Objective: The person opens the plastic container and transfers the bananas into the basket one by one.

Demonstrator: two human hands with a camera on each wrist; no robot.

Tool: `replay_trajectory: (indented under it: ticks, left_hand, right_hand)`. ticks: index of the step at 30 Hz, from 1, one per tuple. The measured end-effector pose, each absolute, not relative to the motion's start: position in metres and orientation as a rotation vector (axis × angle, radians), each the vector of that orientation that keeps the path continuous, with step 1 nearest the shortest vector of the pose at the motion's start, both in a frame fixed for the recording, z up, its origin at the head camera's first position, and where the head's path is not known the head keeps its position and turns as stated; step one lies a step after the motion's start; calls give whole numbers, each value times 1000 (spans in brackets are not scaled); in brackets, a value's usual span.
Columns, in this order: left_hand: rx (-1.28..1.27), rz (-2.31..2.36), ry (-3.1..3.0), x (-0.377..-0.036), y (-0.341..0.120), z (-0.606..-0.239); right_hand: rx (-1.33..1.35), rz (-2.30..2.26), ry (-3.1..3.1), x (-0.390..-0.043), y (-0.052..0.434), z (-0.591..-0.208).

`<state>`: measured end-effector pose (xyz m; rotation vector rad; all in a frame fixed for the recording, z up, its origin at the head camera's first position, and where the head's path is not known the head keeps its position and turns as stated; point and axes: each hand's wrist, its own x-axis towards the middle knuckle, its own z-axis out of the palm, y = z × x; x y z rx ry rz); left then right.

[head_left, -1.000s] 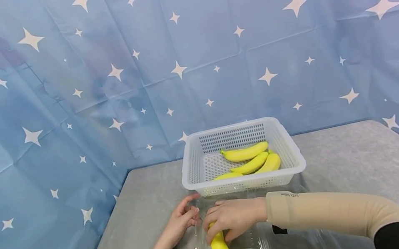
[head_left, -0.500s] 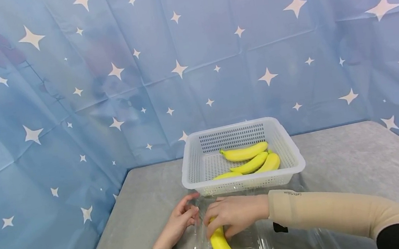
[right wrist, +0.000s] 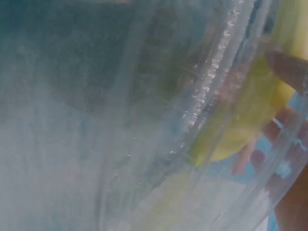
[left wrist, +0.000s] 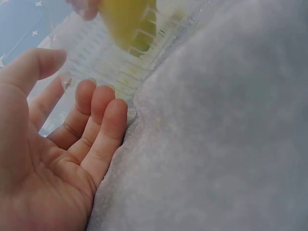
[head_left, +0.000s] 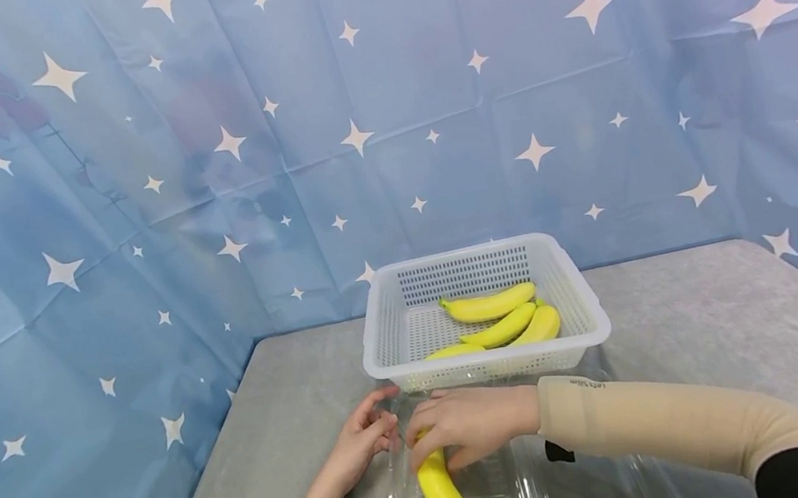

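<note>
While the right hand (head_left: 468,429) curls its fingers round the top end of a yellow banana (head_left: 442,496) at lower centre of the head view, the fruit lies in a clear plastic clamshell tray (head_left: 552,490) on the grey cloth-covered tabletop (head_left: 719,324). The left hand (head_left: 355,448) rests just left of it, fingers relaxed and spread, fingertips (left wrist: 113,108) touching the tray's edge. Just above, a white perforated plastic basket (head_left: 393,317) holds more yellow bananas (head_left: 499,320).
</note>
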<state>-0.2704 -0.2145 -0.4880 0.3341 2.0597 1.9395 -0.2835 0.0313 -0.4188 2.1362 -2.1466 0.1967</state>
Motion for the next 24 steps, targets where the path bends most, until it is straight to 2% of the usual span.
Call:
replay_trajectory:
  ticks: [24]
  left_hand:
    - [333,1902,2070,-271,-217,-489]
  right_hand:
    - [2129,302,-2136,-279,37,-396]
